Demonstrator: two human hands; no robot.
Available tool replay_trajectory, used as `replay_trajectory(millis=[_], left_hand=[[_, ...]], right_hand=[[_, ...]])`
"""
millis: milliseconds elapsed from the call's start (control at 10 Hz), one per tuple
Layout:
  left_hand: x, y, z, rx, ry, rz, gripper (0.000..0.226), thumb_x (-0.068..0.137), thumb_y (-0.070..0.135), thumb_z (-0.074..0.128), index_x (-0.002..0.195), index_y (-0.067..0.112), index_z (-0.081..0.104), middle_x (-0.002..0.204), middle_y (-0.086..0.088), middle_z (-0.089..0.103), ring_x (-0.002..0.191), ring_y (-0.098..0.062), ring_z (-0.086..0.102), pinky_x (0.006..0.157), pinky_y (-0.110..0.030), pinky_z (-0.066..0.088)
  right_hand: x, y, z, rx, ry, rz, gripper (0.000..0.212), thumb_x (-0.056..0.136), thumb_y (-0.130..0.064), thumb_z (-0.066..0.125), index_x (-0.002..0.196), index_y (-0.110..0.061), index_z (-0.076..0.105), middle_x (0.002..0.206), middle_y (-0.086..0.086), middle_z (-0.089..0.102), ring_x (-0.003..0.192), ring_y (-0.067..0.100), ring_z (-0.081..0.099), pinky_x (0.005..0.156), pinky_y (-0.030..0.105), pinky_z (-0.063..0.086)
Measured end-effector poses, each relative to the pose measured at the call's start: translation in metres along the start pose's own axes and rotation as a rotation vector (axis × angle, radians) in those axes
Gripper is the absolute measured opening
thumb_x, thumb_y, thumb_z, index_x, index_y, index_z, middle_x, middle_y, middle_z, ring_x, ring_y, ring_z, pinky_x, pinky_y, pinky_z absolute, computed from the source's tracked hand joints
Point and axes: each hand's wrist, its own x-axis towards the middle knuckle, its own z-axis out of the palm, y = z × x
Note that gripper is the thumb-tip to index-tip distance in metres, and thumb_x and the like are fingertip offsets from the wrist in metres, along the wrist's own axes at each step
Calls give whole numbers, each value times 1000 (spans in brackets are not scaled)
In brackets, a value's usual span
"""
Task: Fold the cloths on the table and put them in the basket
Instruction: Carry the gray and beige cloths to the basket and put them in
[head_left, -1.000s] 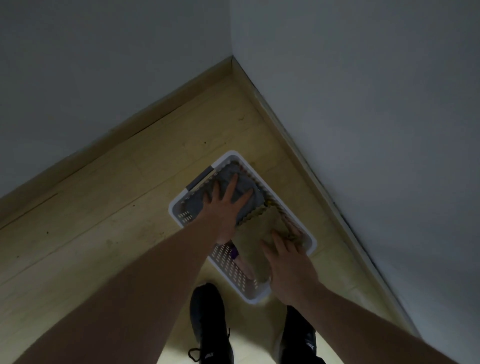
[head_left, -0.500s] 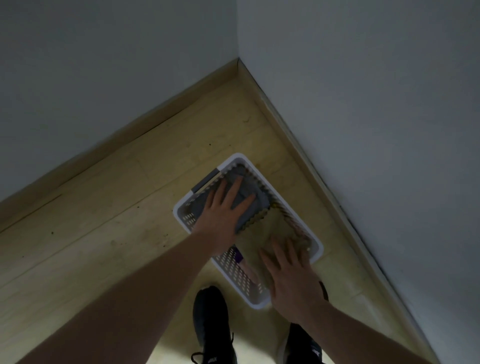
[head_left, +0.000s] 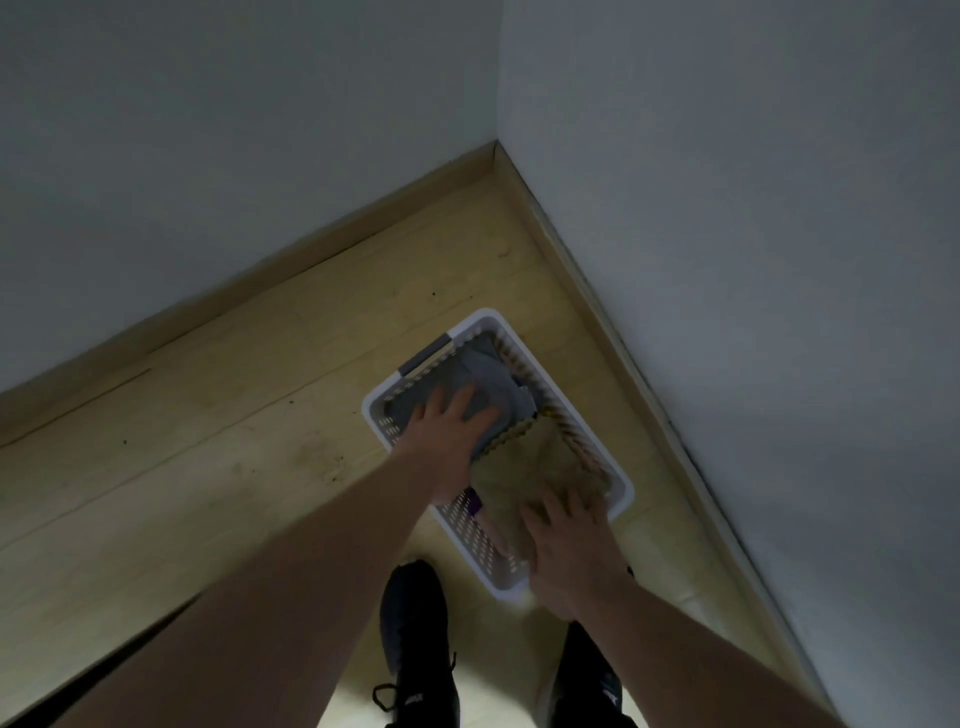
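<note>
1. Two folded cloths lie inside the white basket (head_left: 621, 480), which stands on the wooden floor in the corner of the room, just ahead of the person's dark shoes (head_left: 413, 631). No bench is in view.
2. The left hand (head_left: 449, 431) lies flat with fingers spread on the grey cloth (head_left: 491, 384) at the far end of the basket; it grips nothing.
3. The right hand (head_left: 563, 540) lies flat, fingers straight and a little apart, on the tan cloth (head_left: 535, 462) at the near end, pressing down and pinching nothing.
4. The step in hand looks to be settling the folded cloths into place. To do it well, press evenly with both palms so the folds stay shut, and keep each cloth below the rim.
5. Lift the hands straight up when letting go, since dragging fingers could pull a fold open.
6. The basket's long axis runs aslant, from the upper left near the wall down to the lower right by the feet; a dark handle (head_left: 423, 356) marks its far short end.
7. The cloths sit end to end along that axis, meeting at the tan cloth's scalloped edge. A purple and pink scrap shows beside the near wall, too small to name.
</note>
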Motion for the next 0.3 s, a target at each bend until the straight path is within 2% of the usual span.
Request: replay_trajectory(millis=[100,200,300], left_hand=[[-34,9,-22,-64,114,19,91,95,9,62,160,39,4,168,6,-14,155,-35,-9,125,-54,17],[-70,14,-48,-110,136,15,89,99,10,57,162,35,-1,167,10,-20,156,-26,-12,126,-51,13],[-141,31,-98,-179,190,-20,89,98,7,51,162,30,-6,168,10,-19,156,-22,-14,127,-46,9]], right_hand=[[-41,-1,-18,-62,0,5,68,94,-38,22,160,-20,23,167,18,17,151,44,19,121,62,12],[-78,-3,-48,-22,-65,37,65,104,-31,31,163,-23,5,170,8,2,156,33,2,124,56,9],[-141,-10,-95,56,-62,40,62,107,-31,29,163,-24,4,171,5,-1,157,31,3,126,53,12]])
